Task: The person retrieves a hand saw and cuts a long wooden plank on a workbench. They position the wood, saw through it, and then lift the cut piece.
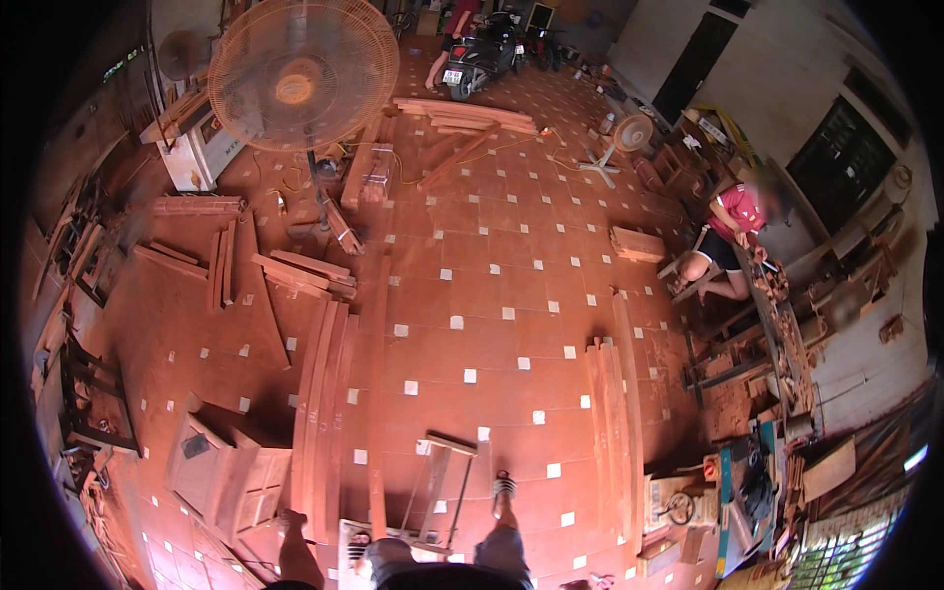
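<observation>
My left hand (292, 522) reaches forward at the lower edge, its fingers bunched together. Whatever they hold, if anything, is too small to make out. Beside it on the left lies a panelled wooden piece (258, 489), leaning among boards. Just right of the hand runs a bundle of long reddish planks (320, 413) on the floor. My right hand is outside the picture. A small wooden frame with thin dark legs (452, 444) stands in front of my knees, near my striped sandal (504, 484).
More long planks (615, 423) lie to the right, beside a machine with a handwheel (678, 507). Short boards (300, 270) and a large standing fan (295, 88) are at left. A person in a red shirt (739, 211) sits working at right. A motorbike (480, 59) stands far back.
</observation>
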### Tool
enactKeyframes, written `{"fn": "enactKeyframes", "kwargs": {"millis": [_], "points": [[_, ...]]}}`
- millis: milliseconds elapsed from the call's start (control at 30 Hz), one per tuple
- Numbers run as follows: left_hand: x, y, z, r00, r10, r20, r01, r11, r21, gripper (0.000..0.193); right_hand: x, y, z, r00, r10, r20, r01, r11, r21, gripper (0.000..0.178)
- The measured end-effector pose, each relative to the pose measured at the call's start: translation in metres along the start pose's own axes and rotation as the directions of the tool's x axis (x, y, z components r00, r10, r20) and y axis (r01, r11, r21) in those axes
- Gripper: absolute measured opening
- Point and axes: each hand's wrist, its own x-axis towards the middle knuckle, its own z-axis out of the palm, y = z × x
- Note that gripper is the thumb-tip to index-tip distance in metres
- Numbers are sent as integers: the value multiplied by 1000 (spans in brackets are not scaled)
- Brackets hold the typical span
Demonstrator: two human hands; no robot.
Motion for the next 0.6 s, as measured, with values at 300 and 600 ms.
{"fn": "enactKeyframes", "kwargs": {"millis": [300,600], "points": [[-163,219,87,874,205,439,70,843,-533,45,290,-181,-256,927,-254,-277,306,938,164,34],[-204,506,29,875,186,447,79,856,-511,31,437,-518,-546,834,-471,-287,530,539,655,15]]}}
